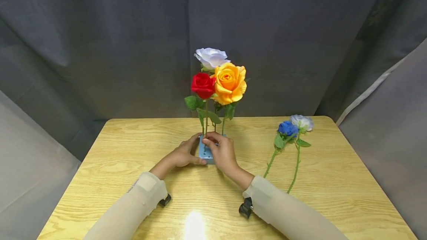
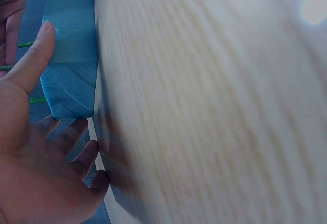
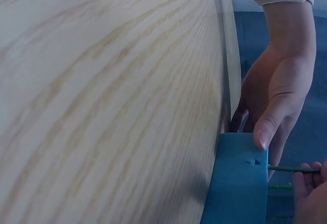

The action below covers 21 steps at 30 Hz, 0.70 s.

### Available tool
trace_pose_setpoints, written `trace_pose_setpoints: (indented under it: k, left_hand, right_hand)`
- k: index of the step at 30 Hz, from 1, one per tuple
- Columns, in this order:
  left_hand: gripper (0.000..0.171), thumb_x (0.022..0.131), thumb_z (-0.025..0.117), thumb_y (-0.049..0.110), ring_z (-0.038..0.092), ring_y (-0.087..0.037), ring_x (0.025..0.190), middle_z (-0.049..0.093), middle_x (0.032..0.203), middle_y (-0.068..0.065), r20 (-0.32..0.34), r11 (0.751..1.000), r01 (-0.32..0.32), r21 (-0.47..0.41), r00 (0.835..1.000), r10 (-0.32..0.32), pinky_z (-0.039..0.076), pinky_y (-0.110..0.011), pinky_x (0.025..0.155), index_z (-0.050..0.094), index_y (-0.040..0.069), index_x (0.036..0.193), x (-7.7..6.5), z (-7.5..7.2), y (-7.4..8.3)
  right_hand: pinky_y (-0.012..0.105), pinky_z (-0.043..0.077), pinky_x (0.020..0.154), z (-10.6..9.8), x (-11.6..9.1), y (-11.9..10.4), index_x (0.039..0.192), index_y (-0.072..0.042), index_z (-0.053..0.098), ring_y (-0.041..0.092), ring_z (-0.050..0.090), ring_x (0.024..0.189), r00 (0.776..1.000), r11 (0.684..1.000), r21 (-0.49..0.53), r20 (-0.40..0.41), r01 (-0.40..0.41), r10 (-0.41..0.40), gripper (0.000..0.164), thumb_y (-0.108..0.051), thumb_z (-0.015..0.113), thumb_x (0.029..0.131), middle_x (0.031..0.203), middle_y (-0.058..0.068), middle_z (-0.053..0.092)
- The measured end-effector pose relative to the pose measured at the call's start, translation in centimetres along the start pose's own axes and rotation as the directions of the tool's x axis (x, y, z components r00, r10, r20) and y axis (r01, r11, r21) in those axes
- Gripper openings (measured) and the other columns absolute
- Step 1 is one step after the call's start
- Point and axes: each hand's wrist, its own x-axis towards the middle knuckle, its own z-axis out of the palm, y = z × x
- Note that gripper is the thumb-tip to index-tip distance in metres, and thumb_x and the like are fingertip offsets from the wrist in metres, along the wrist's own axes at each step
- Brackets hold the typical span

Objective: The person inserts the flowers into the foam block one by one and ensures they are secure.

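Observation:
A light-blue foam block (image 1: 210,160) with holes in its top stands on the table. My left hand (image 1: 181,155) steadies it from the left, thumb along the near face and fingers around the side, as the left wrist view also shows on the block (image 2: 71,45). My right hand (image 1: 225,154) is above the block, thumb and fingertips pinching the stem (image 1: 206,119) of a red rose (image 1: 203,85). In the right wrist view that stem (image 3: 288,168) meets the block's top. Behind the red rose, a yellow-orange rose (image 1: 230,83) and a pale white rose (image 1: 211,58) stand upright.
To the right on the wooden table (image 1: 133,140) lie a blue rose (image 1: 288,129) and a whitish rose (image 1: 303,122), their stems pointing toward me; my right forearm is close to them. Dark grey curtains (image 1: 133,47) hang behind the table.

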Motion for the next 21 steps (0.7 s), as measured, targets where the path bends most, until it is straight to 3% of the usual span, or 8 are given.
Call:
trace_pose_setpoints:
  k: [10,21]
  left_hand:
    - [0.117,0.080,0.089,0.044,0.013,-0.044,0.155,0.021,0.171,-0.013,0.000,1.000,0.005,-0.010,1.000,-0.005,0.018,-0.070,0.119,0.015,0.021,0.167,0.01,0.02,0.17]
    - [0.117,0.080,0.088,0.046,0.012,-0.045,0.155,0.021,0.171,-0.015,0.013,1.000,0.010,-0.004,1.000,-0.010,0.017,-0.072,0.118,0.014,0.023,0.167,-0.03,-0.03,0.19]
  right_hand:
    - [0.030,0.061,0.077,0.05,-0.18,0.26,0.102,-0.011,0.079,0.017,0.075,0.092,1.000,0.999,-0.026,-0.002,0.031,-0.031,0.010,-0.014,0.072,0.096,0.100,0.002,0.079]
    - [0.029,0.061,0.074,0.41,-0.47,0.80,0.103,-0.006,0.079,0.017,0.076,0.089,0.999,0.999,-0.012,0.000,0.053,-0.053,0.012,-0.011,0.073,0.095,0.100,0.004,0.079]
